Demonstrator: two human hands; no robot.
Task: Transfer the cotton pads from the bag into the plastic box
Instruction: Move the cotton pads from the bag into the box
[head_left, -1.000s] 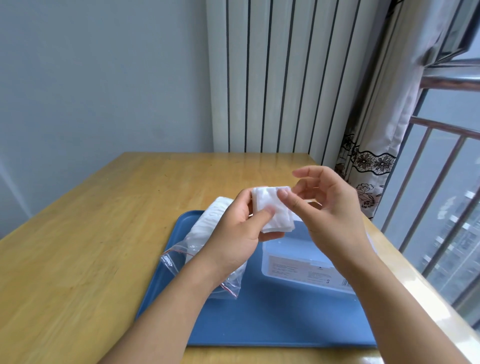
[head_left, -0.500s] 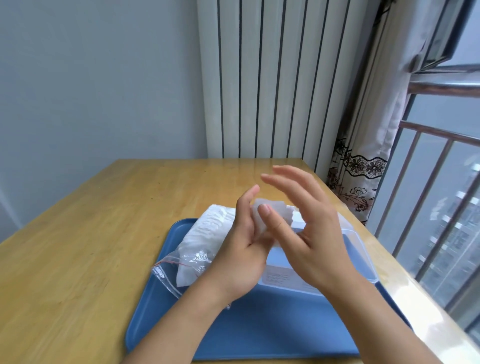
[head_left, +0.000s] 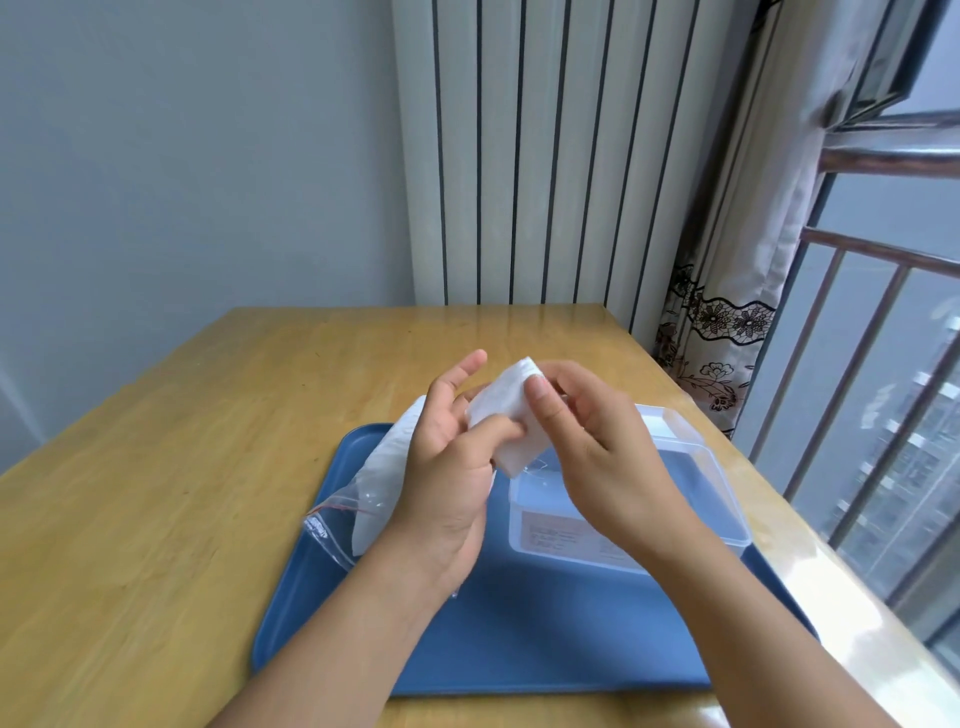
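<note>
A small stack of white cotton pads (head_left: 511, 415) is held in the air above the tray, tilted. My left hand (head_left: 452, 462) holds its lower left side with thumb and fingers. My right hand (head_left: 597, 447) pinches its upper right corner, thumb on top. Below them on the left, a clear zip bag (head_left: 376, 483) with more white pads lies on the blue tray (head_left: 519, 634), its open mouth toward me. The clear plastic box (head_left: 691, 478) stands open on the tray's right half, partly hidden by my right hand.
The tray sits on a wooden table (head_left: 182, 467) near its right edge. A white radiator (head_left: 545, 156) stands behind the table. A patterned curtain (head_left: 727, 322) and a window railing (head_left: 883, 415) are at the right.
Both hands moved the stack of pads a little right and tilted it. My right hand closed from spread fingers to a pinch on the stack's upper corner. The camera view shifted.
</note>
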